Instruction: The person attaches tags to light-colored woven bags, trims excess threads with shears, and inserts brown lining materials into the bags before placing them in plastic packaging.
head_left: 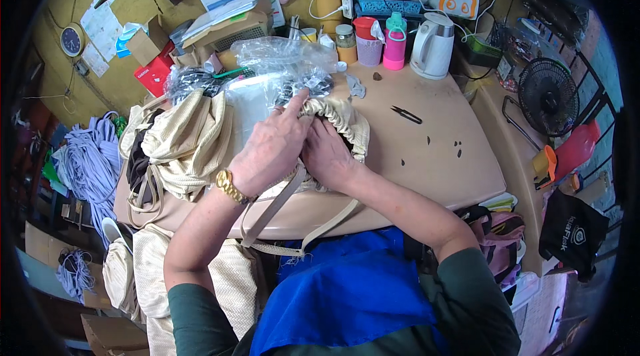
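Note:
A cream fabric bag (355, 131) with a gathered rim and a dark inside lies at the middle of the table's near side. My left hand (273, 139), wearing a gold watch on its wrist, is closed on the left part of the rim, index finger stretched forward. Against it, my right hand (330, 159) reaches over the opening with its fingers bent onto the rim; their tips and the thumb are hidden. Cream straps (277, 213) hang from the bag over the table's front edge. More cream fabric bags (190, 143) are heaped left of my left hand.
Black thread snips (407, 115) and small dark scraps (459, 149) lie on the tan table (427, 183) to the right. Along the back stand a white electric kettle (432, 46), a pink bottle (394, 49) and clear plastic bags (287, 56). A black fan (548, 96) stands far right.

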`<state>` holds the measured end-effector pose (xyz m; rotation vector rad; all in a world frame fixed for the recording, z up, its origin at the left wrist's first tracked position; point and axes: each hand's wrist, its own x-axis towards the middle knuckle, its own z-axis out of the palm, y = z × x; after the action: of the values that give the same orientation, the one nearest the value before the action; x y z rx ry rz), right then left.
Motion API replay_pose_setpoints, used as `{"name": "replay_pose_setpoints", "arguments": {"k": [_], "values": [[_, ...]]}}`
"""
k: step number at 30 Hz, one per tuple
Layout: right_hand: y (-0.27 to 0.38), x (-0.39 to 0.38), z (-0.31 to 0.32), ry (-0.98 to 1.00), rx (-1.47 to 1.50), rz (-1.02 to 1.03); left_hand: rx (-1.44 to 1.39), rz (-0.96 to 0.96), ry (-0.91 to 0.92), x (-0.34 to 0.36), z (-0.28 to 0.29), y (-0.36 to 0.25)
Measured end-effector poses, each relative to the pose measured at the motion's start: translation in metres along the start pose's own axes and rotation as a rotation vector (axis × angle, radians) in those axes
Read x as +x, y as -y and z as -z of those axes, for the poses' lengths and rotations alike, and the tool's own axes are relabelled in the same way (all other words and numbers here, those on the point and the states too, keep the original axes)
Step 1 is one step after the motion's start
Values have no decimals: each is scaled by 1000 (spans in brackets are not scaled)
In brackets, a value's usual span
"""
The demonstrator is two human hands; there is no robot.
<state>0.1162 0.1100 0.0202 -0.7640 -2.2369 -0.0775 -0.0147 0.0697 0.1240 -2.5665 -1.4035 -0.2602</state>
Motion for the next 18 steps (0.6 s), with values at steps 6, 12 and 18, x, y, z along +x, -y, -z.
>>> {"name": "replay_pose_setpoints", "arguments": {"k": [6,12,18], "values": [[-40,31,-38,312,-103,-53,131,-127,-43,-4,-12,-27],[-50,41,-37,401,-67,-88,-69,-109,-33,-11,-14,-19],[-32,18,-27,431,-25,-88,19,-161,61,-12,-32,-37]]}}
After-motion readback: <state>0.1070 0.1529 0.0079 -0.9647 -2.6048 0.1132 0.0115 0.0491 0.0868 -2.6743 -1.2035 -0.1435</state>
